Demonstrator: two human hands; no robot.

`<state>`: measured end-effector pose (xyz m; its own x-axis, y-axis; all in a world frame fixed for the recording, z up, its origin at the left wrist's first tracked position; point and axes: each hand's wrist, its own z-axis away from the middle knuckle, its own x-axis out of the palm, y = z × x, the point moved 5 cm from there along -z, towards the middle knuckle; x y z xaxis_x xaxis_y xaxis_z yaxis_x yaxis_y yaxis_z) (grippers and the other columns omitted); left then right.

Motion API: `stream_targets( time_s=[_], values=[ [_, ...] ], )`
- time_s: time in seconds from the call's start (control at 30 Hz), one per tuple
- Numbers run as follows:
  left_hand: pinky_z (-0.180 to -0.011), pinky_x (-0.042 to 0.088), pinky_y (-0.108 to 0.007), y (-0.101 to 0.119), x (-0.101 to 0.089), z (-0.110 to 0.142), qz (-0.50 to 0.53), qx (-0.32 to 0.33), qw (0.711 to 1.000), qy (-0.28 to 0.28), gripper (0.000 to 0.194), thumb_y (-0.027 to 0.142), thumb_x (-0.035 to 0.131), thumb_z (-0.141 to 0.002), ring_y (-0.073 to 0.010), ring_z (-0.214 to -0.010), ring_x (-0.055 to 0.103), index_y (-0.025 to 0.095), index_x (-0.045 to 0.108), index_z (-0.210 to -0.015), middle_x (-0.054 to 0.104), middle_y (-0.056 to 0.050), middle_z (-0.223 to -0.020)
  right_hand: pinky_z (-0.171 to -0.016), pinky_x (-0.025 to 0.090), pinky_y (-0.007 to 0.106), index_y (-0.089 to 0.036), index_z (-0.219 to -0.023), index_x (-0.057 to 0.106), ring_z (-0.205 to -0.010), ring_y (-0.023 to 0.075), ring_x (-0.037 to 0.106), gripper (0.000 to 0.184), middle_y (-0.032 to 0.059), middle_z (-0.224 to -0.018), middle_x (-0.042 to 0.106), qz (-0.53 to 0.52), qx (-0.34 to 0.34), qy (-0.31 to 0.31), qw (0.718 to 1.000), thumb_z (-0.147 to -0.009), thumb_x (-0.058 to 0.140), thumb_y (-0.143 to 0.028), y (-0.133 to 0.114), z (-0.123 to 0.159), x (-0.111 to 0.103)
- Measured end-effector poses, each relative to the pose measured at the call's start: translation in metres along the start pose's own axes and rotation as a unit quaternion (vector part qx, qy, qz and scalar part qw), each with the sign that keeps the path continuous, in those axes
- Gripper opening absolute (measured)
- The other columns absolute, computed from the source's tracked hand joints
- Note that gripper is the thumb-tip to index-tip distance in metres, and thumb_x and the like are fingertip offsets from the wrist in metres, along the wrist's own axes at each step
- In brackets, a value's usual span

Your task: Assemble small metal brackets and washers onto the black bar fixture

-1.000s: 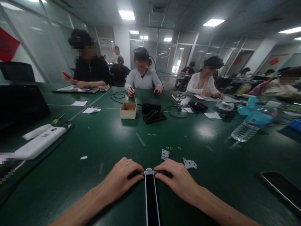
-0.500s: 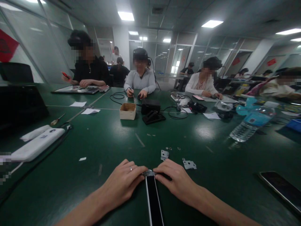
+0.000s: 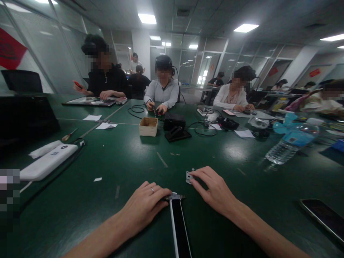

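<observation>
In front of me lies a long black bar (image 3: 180, 225) with pale edges, running toward the bottom of the head view. A grey metal fitting (image 3: 176, 196) caps its far end, with a thin pin poking out to the right. My left hand (image 3: 150, 199), a ring on one finger, pinches the fitting's left side between thumb and fingers. To the right and farther off, my right hand (image 3: 212, 184) has thumb and forefinger on the edge of a small metal bracket (image 3: 188, 176) with holes. Tiny nuts or washers nearby are partly hidden by this hand.
A small box (image 3: 148, 127) and black device (image 3: 174, 122) stand ahead. A tilted water bottle (image 3: 288, 143) and a phone (image 3: 324, 216) are on the right, a white power bank (image 3: 51, 161) on the left. Several people sit around the green table (image 3: 129, 157).
My right hand has let go of the fitting's right side and moved away to the bracket. My left hand keeps its hold on the fitting. The second bracket is now hidden behind my right hand.
</observation>
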<state>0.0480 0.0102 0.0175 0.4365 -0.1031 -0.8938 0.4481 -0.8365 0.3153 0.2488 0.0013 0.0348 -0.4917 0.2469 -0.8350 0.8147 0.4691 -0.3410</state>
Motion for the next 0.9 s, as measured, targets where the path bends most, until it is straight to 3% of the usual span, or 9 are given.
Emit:
stream_targets(
  time_s=[0.1,0.23,0.47,0.7,0.9],
  values=[
    [-0.067,0.035,-0.029,0.0,-0.001,0.0,0.013,-0.005,1.0,-0.007,0.018,0.017,0.045,-0.094,-0.0177,-0.076,0.056,0.021,0.053,-0.11,0.065,-0.002,-0.09,-0.069,0.051,0.039,-0.017,-0.103,0.064,-0.081,0.0213,0.057,0.021,0.0095,-0.093,0.063,0.04,0.047,-0.019,0.998,-0.09,0.05,-0.024,0.017,0.001,0.003],
    [-0.067,0.035,-0.029,0.0,-0.002,-0.001,0.017,-0.012,1.0,-0.01,0.018,0.016,0.046,-0.093,-0.0176,-0.076,0.057,0.021,0.054,-0.108,0.066,-0.002,-0.09,-0.066,0.051,0.036,-0.019,-0.099,0.065,-0.077,0.0198,0.057,0.019,0.0074,-0.089,0.064,0.021,0.062,-0.031,0.997,-0.088,0.051,-0.024,0.024,0.004,0.009],
    [-0.066,0.036,-0.028,0.002,0.001,-0.005,0.004,-0.02,1.0,0.005,0.012,0.019,0.049,-0.094,-0.0167,-0.075,0.058,0.02,0.057,-0.104,0.068,-0.002,-0.089,-0.066,0.051,0.033,-0.018,-0.09,0.065,-0.076,0.0185,0.059,0.014,0.0061,-0.086,0.066,0.0,0.085,-0.029,0.996,-0.085,0.052,-0.016,0.023,0.0,0.008],
    [-0.068,0.037,-0.029,-0.003,0.002,-0.006,-0.008,-0.05,0.999,0.005,0.012,0.021,0.057,-0.09,-0.0177,-0.079,0.059,0.019,0.058,-0.102,0.068,-0.002,-0.09,-0.069,0.051,0.033,-0.018,-0.091,0.065,-0.077,0.0174,0.059,0.013,0.0053,-0.087,0.065,-0.006,0.074,-0.054,0.996,-0.086,0.053,-0.019,0.021,-0.001,0.01],
    [-0.069,0.038,-0.03,-0.005,0.001,-0.008,-0.015,-0.074,0.997,-0.001,0.018,0.02,0.065,-0.085,-0.0193,-0.083,0.06,0.019,0.059,-0.102,0.068,-0.002,-0.092,-0.068,0.053,0.033,-0.018,-0.087,0.065,-0.076,0.0175,0.061,0.012,0.0053,-0.086,0.066,-0.041,0.062,-0.003,0.997,-0.083,0.053,-0.016,0.008,-0.003,0.002]
  ],
)
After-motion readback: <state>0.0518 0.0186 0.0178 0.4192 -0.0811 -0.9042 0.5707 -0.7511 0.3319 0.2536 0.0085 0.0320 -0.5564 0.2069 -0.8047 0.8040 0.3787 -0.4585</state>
